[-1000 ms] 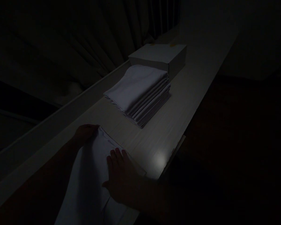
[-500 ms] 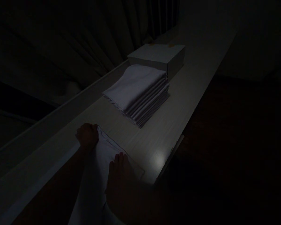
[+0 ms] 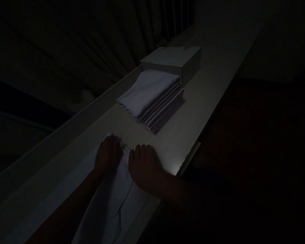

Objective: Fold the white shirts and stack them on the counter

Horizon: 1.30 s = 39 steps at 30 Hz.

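Observation:
A white cloth [image 3: 118, 193] lies lengthwise on the near part of a long pale table, its far edge between my hands. My left hand [image 3: 108, 154] is closed on the far left corner of this cloth. Beside it, my right hand [image 3: 143, 166] has its fingers curled down at the cloth's far right edge, closed on it as far as the dim light shows. Just beyond both hands stands a neat stack of folded white cloths [image 3: 152, 91]. The fingertips of both hands are hard to make out.
Behind the stack sits a white box [image 3: 173, 57] with orange marks on its lid. The long table [image 3: 193, 115] has a raised ledge [image 3: 83, 112] along its left side. Curtains [image 3: 112, 40] hang on the left; the floor [image 3: 244, 142] at right is very dark.
My left hand has moved slightly to the right and down. My right hand has shifted up and right, from on top of the cloth to its far edge. The stack stays put.

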### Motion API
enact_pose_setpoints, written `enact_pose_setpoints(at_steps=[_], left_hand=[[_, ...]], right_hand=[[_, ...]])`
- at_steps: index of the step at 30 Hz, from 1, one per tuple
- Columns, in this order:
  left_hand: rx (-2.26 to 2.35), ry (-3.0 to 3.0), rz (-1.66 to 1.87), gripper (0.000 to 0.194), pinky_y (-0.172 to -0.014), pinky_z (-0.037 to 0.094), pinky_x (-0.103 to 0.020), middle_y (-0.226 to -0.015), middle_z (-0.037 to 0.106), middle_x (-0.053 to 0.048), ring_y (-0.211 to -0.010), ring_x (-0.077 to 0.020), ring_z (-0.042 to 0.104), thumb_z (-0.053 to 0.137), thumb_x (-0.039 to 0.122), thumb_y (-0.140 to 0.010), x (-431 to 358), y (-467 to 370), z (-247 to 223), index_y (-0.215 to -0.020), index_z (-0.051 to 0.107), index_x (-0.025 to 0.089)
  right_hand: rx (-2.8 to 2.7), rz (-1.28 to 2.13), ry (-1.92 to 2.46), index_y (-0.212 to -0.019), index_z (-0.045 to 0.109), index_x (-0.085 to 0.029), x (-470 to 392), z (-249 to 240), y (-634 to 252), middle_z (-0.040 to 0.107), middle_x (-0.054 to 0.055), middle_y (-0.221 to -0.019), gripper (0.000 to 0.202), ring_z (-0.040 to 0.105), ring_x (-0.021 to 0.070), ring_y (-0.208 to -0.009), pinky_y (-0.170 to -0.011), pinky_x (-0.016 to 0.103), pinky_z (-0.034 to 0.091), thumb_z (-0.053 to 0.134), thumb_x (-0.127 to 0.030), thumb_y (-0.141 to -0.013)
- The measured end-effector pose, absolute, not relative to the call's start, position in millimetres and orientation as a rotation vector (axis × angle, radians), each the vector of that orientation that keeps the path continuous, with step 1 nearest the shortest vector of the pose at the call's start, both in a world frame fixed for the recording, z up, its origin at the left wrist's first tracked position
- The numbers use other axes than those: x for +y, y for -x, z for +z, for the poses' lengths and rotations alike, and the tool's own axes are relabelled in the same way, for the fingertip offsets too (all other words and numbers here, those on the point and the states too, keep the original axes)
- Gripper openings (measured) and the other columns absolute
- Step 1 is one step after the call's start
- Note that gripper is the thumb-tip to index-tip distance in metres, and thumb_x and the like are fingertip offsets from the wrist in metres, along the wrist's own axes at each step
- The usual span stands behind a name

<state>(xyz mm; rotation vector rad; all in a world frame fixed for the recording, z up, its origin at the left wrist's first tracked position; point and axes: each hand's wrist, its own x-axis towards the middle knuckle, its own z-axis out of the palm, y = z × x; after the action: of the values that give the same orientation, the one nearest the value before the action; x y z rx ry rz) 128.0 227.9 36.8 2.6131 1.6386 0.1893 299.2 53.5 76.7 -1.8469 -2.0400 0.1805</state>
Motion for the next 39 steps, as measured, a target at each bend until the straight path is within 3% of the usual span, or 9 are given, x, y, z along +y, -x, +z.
enact_pose_setpoints(at_steps=[4, 7, 12, 15, 20, 25, 28, 35, 39], left_hand=[[1.450, -2.726, 0.080, 0.064, -0.114, 0.022, -0.053, -0.160, 0.026, -0.011, -0.148, -0.0312, 0.015, 0.017, 0.051, -0.096, 205.7, -133.1, 12.4, -0.150, 0.030, 0.019], [1.493, -2.754, 0.034, 0.066, -0.114, 0.020, -0.055, -0.160, 0.022, -0.012, -0.149, -0.0327, 0.011, 0.018, 0.053, -0.096, 203.0, -140.9, 8.5, -0.153, 0.024, 0.019], [1.431, -2.802, 0.079, 0.067, -0.115, 0.023, -0.051, -0.161, 0.021, -0.011, -0.150, -0.0267, 0.006, 0.024, 0.055, -0.095, 199.4, -146.0, 14.8, -0.153, 0.022, 0.022], [1.537, -2.752, 0.138, 0.075, -0.116, 0.022, -0.049, -0.161, 0.017, -0.015, -0.150, -0.0285, 0.008, 0.027, 0.061, -0.092, 199.5, -146.2, 11.6, -0.153, 0.022, 0.018], [1.579, -2.738, 0.129, 0.080, -0.114, 0.024, -0.052, -0.160, 0.017, -0.020, -0.148, -0.0347, 0.016, 0.030, 0.065, -0.090, 202.1, -146.6, 8.3, -0.152, 0.026, 0.014], [1.598, -2.693, 0.120, 0.080, -0.113, 0.025, -0.054, -0.161, 0.014, -0.018, -0.148, -0.0360, 0.016, 0.034, 0.067, -0.088, 199.2, -147.5, 13.4, -0.152, 0.025, 0.019], [1.587, -2.705, 0.151, 0.082, -0.113, 0.025, -0.054, -0.162, 0.011, -0.018, -0.148, -0.0370, 0.014, 0.034, 0.068, -0.087, 198.5, -148.1, 13.0, -0.153, 0.025, 0.020], [1.619, -2.691, 0.130, 0.084, -0.114, 0.024, -0.052, -0.161, 0.016, -0.018, -0.147, -0.0360, 0.019, 0.032, 0.072, -0.085, 200.5, -149.6, 8.8, -0.152, 0.028, 0.020], [1.641, -2.627, 0.143, 0.085, -0.114, 0.022, -0.053, -0.161, 0.018, -0.017, -0.146, -0.0360, 0.020, 0.035, 0.074, -0.084, 203.8, -151.4, 8.2, -0.150, 0.031, 0.022]], right_hand=[[-2.036, 0.232, 1.902, -0.130, 0.053, 0.000, 58.0, 69.1, -297.6, 0.053, 0.030, -0.131, 0.042, 0.048, 0.0370, -0.122, -0.102, 0.062, 0.032, 0.044, -0.022, -0.095], [-2.120, 0.247, 1.908, -0.125, 0.058, -0.002, 54.7, 67.5, -297.4, 0.054, 0.029, -0.131, 0.041, 0.046, 0.0396, -0.123, -0.102, 0.065, 0.029, 0.049, -0.022, -0.091], [-2.199, 0.249, 1.944, -0.116, 0.066, -0.001, 43.8, 67.1, -298.6, 0.055, 0.030, -0.130, 0.037, 0.045, 0.0426, -0.124, -0.103, 0.066, 0.027, 0.057, -0.023, -0.087], [-2.210, 0.266, 1.940, -0.108, 0.070, 0.001, 31.7, 61.8, -295.9, 0.057, 0.032, -0.125, 0.036, 0.043, 0.0454, -0.125, -0.106, 0.067, 0.022, 0.064, -0.023, -0.082], [-2.231, 0.216, 1.994, -0.098, 0.076, -0.006, 7.2, 54.7, -291.9, 0.062, 0.028, -0.122, 0.031, 0.042, 0.0460, -0.126, -0.109, 0.067, 0.014, 0.073, -0.026, -0.075], [-2.425, 0.133, 2.063, -0.086, 0.077, -0.018, -16.7, 65.3, -295.9, 0.069, 0.019, -0.107, 0.014, 0.052, 0.0399, -0.110, -0.099, 0.066, 0.031, 0.071, -0.027, -0.077], [-2.441, 0.122, 2.045, -0.079, 0.076, -0.017, -29.8, 69.3, -300.1, 0.070, 0.021, -0.094, 0.009, 0.054, 0.0380, -0.096, -0.087, 0.063, 0.040, 0.069, -0.023, -0.077], [-2.409, 0.142, 2.049, -0.082, 0.075, -0.018, -41.9, 66.4, -303.8, 0.068, 0.019, -0.090, 0.011, 0.055, 0.0350, -0.094, -0.089, 0.060, 0.039, 0.065, -0.014, -0.079], [-2.504, 0.212, 2.039, -0.078, 0.073, -0.014, -33.7, 77.9, -304.3, 0.069, 0.019, -0.084, 0.006, 0.059, 0.0331, -0.086, -0.082, 0.056, 0.043, 0.067, -0.016, -0.078]])
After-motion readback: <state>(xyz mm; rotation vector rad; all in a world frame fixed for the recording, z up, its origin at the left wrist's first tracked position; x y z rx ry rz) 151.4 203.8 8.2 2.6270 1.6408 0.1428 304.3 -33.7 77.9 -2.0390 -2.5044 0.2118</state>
